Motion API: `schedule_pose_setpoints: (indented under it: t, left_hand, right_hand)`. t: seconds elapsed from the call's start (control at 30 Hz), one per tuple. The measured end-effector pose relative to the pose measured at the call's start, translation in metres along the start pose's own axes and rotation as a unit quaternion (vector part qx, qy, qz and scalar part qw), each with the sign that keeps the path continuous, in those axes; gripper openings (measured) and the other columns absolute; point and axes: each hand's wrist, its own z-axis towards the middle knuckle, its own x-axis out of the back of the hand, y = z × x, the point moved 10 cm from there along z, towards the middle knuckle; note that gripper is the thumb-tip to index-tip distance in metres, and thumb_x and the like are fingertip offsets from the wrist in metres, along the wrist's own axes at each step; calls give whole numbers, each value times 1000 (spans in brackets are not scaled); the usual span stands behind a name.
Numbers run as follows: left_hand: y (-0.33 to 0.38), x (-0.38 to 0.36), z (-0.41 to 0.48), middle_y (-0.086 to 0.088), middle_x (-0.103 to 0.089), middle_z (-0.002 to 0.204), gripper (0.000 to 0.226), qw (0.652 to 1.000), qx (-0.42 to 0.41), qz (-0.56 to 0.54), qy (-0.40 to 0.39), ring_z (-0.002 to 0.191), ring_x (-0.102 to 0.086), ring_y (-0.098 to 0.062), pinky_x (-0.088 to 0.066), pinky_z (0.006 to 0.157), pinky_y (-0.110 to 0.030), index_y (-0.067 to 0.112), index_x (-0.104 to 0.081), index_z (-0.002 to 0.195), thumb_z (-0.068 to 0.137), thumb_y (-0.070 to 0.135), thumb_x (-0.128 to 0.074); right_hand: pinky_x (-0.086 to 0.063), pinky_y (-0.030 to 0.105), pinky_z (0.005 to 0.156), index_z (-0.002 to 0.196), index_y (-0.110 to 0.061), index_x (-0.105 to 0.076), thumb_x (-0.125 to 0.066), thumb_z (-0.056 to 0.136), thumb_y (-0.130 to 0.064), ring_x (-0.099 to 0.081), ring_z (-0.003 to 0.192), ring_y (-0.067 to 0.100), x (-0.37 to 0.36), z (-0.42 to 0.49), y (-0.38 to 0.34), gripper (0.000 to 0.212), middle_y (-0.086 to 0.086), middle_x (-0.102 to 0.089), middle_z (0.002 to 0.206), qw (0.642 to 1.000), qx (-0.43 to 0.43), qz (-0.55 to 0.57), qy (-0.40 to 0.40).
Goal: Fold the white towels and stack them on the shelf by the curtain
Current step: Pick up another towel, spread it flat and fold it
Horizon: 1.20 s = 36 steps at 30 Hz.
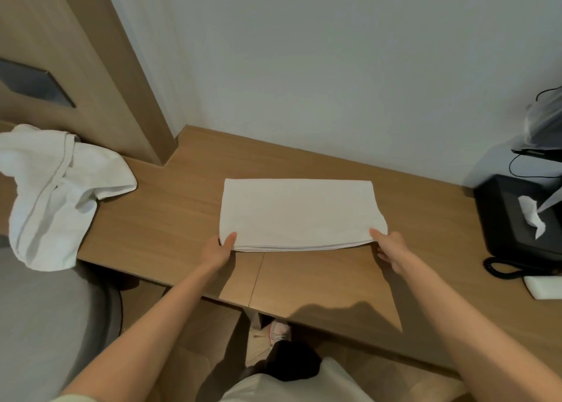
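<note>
A white towel lies folded into a flat rectangle in the middle of the wooden desk. My left hand pinches its near left corner, thumb on top. At the near right corner my right hand pinches the towel the same way. A second white towel lies crumpled at the desk's left end, hanging over the edge. No shelf or curtain is in view.
A black tissue box with a tissue sticking out sits at the right, beside a coiled black cord and a small white object. A grey chair stands lower left. A wall runs behind the desk.
</note>
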Motion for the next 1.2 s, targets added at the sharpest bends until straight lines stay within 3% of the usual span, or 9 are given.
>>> schedule_pose_setpoints:
  t: [0.13,0.27,0.37,0.6,0.77,0.97,1.07,1.13,1.2]
  left_hand:
    - [21,23,6,-12,-59,112,36,987,-3,-163,-9,87,-59,-17,-51,69,-23,6,-52,118,97,35,-48]
    - [74,69,11,-7,-61,89,35,934,-52,-352,-1,69,-58,-11,-50,59,-18,-1,-55,115,99,29,-47]
    - [113,110,7,-2,-62,89,26,892,-95,-441,30,76,-61,-9,-53,60,-14,4,-56,105,97,29,-50]
    - [124,131,-11,-7,-60,89,23,876,-83,-474,35,79,-61,-12,-56,59,-16,2,-55,83,95,22,-56]
    - [115,129,-29,-7,-58,85,18,860,-51,-507,28,76,-60,-13,-58,69,-21,3,-54,80,94,14,-57]
    - [77,121,-48,-8,-58,58,17,838,68,-538,66,37,-55,-9,-46,39,-14,3,-53,70,85,-1,-60]
    - [51,109,-50,-10,-52,65,20,838,105,-528,87,45,-53,-14,-45,36,-15,4,-50,67,83,-4,-59]
    - [38,96,-45,-10,-50,70,22,832,134,-531,91,56,-51,-15,-51,43,-16,6,-48,69,86,-3,-58]
    - [31,83,-34,-9,-47,74,22,828,157,-532,86,60,-51,-15,-57,63,-21,7,-46,72,88,-3,-58]
  right_hand:
    - [-51,24,61,97,-1,-53,-53,97,-11,-55,68,15,-8,-30,-30,10,9,-59,82,990,5,124,-73]
    - [-57,19,55,90,-4,-51,-56,95,-8,-56,73,16,8,-62,-94,8,11,-57,85,950,72,295,-73]
    - [-55,19,52,90,-6,-50,-61,91,-7,-57,73,15,25,-85,-137,11,10,-57,83,913,104,391,-52]
    - [-55,17,52,84,-7,-54,-64,88,-4,-57,70,13,36,-130,-128,11,8,-58,79,892,87,444,-3]
    - [-51,14,51,84,-8,-53,-68,85,-6,-55,42,5,42,-156,-114,15,6,-57,73,891,93,443,36]
    - [-42,13,39,81,-6,-56,-62,82,-3,-46,32,4,34,-179,-78,7,4,-56,57,865,46,493,79]
    - [-39,14,34,72,-5,-52,-62,81,-1,-45,28,5,24,-177,-49,14,5,-54,49,864,-1,493,101]
    - [-40,15,33,76,-3,-50,-62,82,0,-47,30,7,13,-169,-32,14,10,-53,61,862,-38,495,106]
    - [-43,15,35,91,-3,-52,-61,83,0,-51,45,11,1,-156,-18,12,10,-52,72,858,-75,500,96]
